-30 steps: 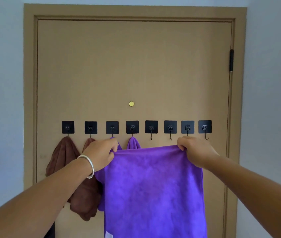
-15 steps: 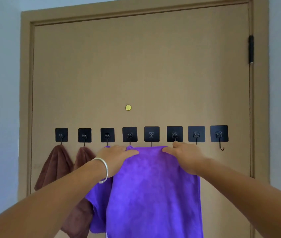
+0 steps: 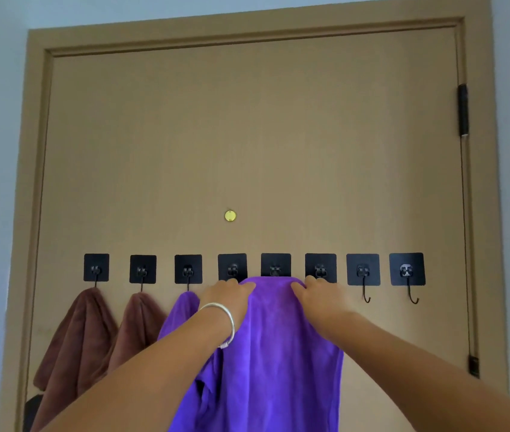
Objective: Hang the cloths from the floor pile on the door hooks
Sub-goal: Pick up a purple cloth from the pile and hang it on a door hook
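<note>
The purple cloth is hanging straight down the door, its long axis running vertically and its top edge lying level with the lower rim of the fifth hook plate from the left. Both hands are sitting at that top edge, one on each side of the plate: the left hand is gripping the cloth's upper left corner just below the fourth plate, and the right hand is pinching the upper right corner just below the sixth plate. The two hands are lying about equally near the fifth hook, which is sitting between them and directly behind the raised edge, so the coming move seems to be turning on lowering the cloth's middle onto that hook.

The hook's prong itself is being hidden by the cloth, so whether the fabric is already catching on it cannot be told. The fourth and sixth prongs are being covered by the hands. Two brown cloths and another purple one are hanging from the first three hooks; the two rightmost hooks are hanging bare. The floor pile is lying outside the view, and the cloths' lower ends are being cut off by the frame
</note>
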A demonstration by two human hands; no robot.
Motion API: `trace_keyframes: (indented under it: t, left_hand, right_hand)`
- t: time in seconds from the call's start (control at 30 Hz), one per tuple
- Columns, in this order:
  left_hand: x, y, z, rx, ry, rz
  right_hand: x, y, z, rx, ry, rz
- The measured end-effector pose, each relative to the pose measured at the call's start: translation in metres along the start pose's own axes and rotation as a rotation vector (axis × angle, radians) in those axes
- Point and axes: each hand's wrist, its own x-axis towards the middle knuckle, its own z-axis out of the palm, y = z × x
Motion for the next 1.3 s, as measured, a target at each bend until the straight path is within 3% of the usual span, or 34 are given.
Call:
trace_keyframes:
  t: [0.27, 0.43, 0.53, 0.7, 1.0, 1.1, 1.2, 1.3]
  left_hand:
    - [-0.006, 0.012, 0.031, -0.016, -0.114, 0.011]
    - [-0.015, 0.032, 0.027, -0.022, -0.274, 0.035]
    - [-0.023, 0.043, 0.034, -0.020, -0.377, 0.076]
    - [-0.028, 0.048, 0.044, 0.111, -0.528, 0.167]
    - [-0.036, 0.048, 0.017, 0.233, -0.645, 0.200]
    - [-0.027, 0.033, -0.008, 0.243, -0.490, 0.137]
    - [-0.022, 0.030, -0.028, 0.168, -0.146, 0.072]
    - [-0.017, 0.042, -0.031, 0.069, 0.115, 0.183]
  right_hand:
    - [0.002, -0.015, 0.040, -0.008, -0.032, -0.039]
    - [-0.008, -0.029, 0.056, 0.098, -0.091, -0.099]
    - [-0.015, -0.033, 0.064, 0.209, -0.061, -0.126]
    - [-0.022, -0.031, 0.073, 0.154, 0.002, -0.229]
    - [-0.027, -0.018, 0.062, 0.347, -0.250, -0.290]
    - [-0.025, 0.008, 0.049, 0.300, -0.151, -0.254]
    - [-0.026, 0.031, 0.041, 0.331, 0.006, -0.135]
    - [-0.036, 0.055, 0.039, 0.315, 0.099, -0.038]
